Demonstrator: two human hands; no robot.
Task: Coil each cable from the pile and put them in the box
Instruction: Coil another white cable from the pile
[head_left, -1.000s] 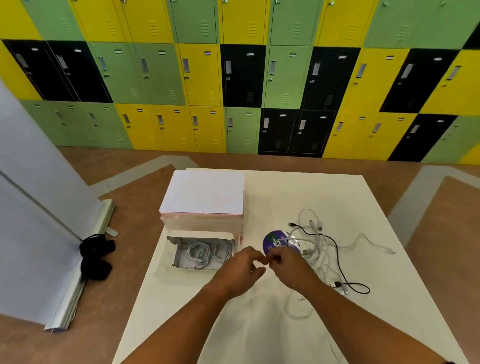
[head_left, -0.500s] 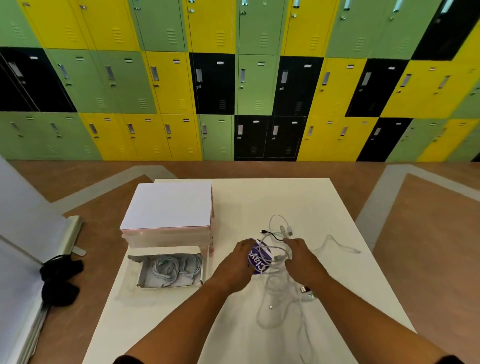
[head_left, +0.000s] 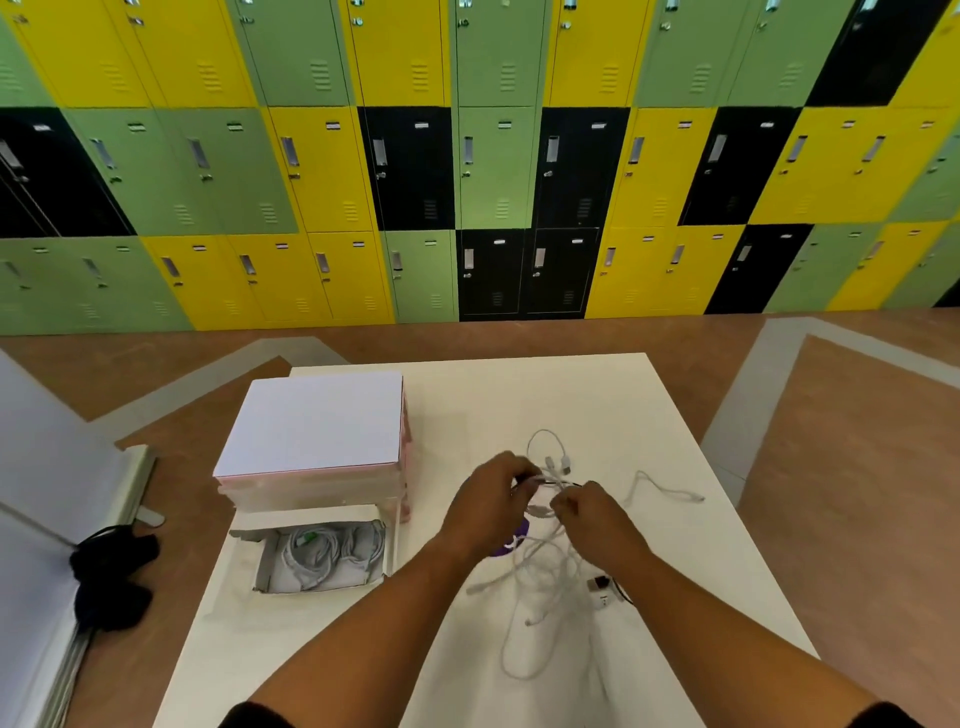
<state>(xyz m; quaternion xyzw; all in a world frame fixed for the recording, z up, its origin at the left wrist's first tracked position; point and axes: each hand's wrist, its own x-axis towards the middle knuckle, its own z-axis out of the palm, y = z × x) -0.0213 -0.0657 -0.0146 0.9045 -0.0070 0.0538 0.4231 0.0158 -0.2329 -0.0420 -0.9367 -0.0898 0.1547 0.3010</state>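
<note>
A tangled pile of white cables (head_left: 545, 577) lies on the white table (head_left: 597, 395), with a black cable end (head_left: 605, 584) at its right edge. My left hand (head_left: 488, 506) and my right hand (head_left: 592, 514) both pinch strands at the top of the pile, fingers curled round them. Loose white ends (head_left: 558, 462) stick up beyond my fingers. The open cardboard box (head_left: 319, 558) sits left of my hands and holds several coiled white cables. A purple disc (head_left: 511, 540) shows partly under my left hand.
A stack of white and pink boxes (head_left: 311, 436) stands behind the open box. One white cable end (head_left: 670, 491) trails to the right. Colourful lockers (head_left: 467, 156) line the far wall. A black cloth (head_left: 111, 577) lies on the floor at left.
Both hands moved further into the pile and now lift strands off the table. The purple disc is mostly covered by my left hand. The camera has shifted slightly.
</note>
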